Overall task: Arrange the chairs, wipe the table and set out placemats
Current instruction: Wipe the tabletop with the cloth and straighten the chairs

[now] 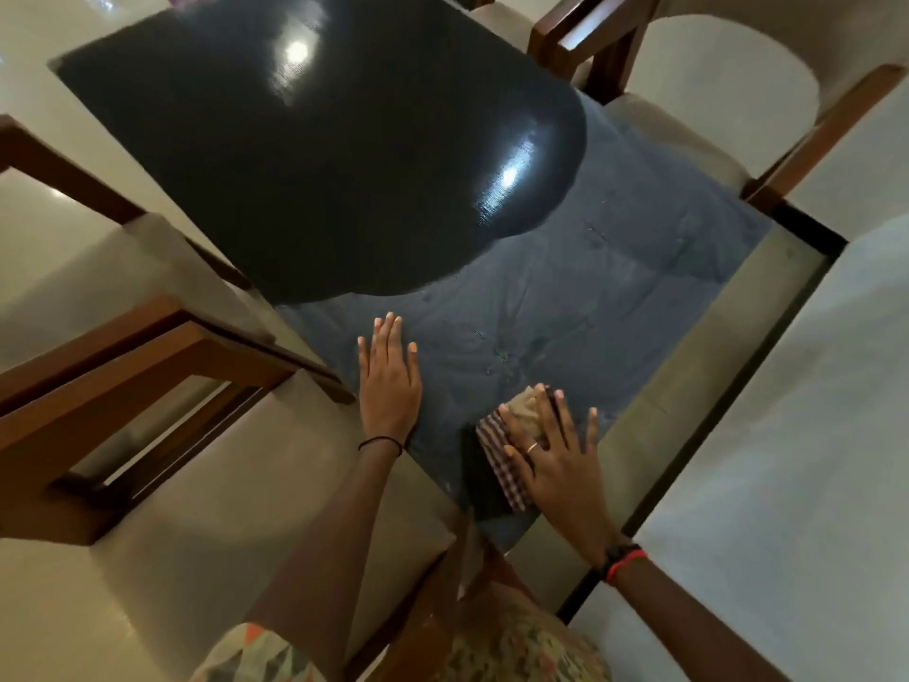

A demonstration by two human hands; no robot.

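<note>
A dark glossy glass table [305,155] fills the middle of the head view, with streaks and smears on its near part. My left hand [389,381] lies flat on the glass near the front left edge, fingers straight. My right hand [560,465] presses a folded checked cloth [506,465] onto the near corner of the table, fingers spread over it. Wooden chairs with pale cushions stand around the table: one at the left [147,366] and one at the upper right [688,91]. No placemat shows.
A third chair's wooden back [423,622] is right below my arms at the near edge. Pale shiny floor [49,32] lies at the far left. A light wall or panel [811,435] runs along the right side of the table.
</note>
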